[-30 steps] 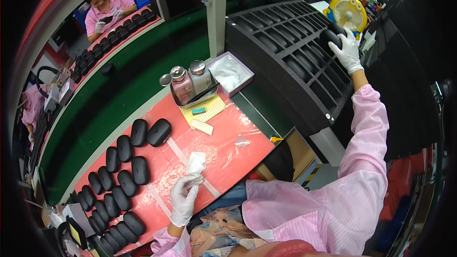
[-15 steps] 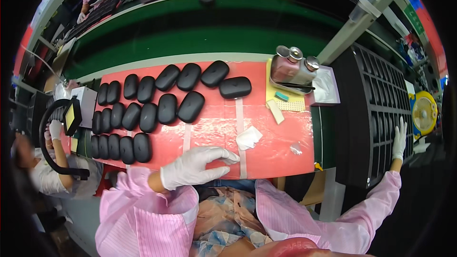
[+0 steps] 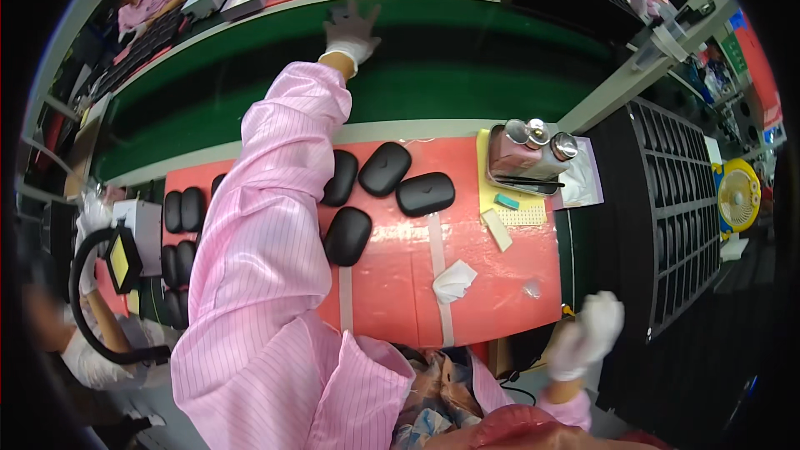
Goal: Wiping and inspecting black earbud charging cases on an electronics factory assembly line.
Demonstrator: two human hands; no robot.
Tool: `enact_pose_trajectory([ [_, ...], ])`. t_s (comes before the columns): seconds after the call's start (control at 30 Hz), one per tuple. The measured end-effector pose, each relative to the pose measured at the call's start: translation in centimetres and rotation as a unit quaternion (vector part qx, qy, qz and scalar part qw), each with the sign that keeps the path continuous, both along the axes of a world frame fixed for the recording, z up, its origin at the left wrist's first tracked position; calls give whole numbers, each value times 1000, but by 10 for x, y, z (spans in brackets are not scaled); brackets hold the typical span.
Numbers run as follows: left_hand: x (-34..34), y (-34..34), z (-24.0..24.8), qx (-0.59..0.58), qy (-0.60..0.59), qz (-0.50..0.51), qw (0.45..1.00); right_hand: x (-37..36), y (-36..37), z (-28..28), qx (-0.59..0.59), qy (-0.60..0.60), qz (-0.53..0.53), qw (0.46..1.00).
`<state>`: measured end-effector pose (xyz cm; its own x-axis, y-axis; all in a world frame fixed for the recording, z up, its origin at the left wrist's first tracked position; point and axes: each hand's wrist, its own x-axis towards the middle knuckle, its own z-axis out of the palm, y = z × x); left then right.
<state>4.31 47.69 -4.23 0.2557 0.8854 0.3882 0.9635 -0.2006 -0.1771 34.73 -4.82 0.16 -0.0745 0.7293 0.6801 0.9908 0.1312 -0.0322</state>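
My left arm stretches far forward across the pink mat [image 3: 508,317], and my gloved left hand [image 3: 350,33] is over the green conveyor belt [image 3: 467,58]. Its fingers are spread. Something dark shows by the fingertips, too unclear to name. Smooth black oval cases [image 3: 425,193] lie in rows on the mat, several of them hidden beneath my left sleeve. My gloved right hand [image 3: 587,337] hangs by the mat's near right corner, smeared by motion, beside the black tray stack [image 3: 621,225]; its fingers cannot be made out.
Pump bottles [image 3: 533,146] stand in a tray on a yellow sheet, next to a white box [image 3: 593,175]. A crumpled white cloth [image 3: 455,281] lies on the mat. At left are a lamp with a black gooseneck [image 3: 75,283] and a co-worker. A yellow fan [image 3: 738,196] stands far right.
My left hand has moved from the mat's near edge out over the belt. The right hand has left the tray stack's far side and come nearer the mat. The view has shifted slightly.
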Motion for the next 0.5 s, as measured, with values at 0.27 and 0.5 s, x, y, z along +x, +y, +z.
enact_pose_trajectory([
  [0.27,-47,78,-55,-80,-21,102,991,-97,34,-75,-120,215,-63,967],
  [0.5,-90,68,-38,-81,-159,-1,984,-100,33,-76,-90,210,-44,972],
])
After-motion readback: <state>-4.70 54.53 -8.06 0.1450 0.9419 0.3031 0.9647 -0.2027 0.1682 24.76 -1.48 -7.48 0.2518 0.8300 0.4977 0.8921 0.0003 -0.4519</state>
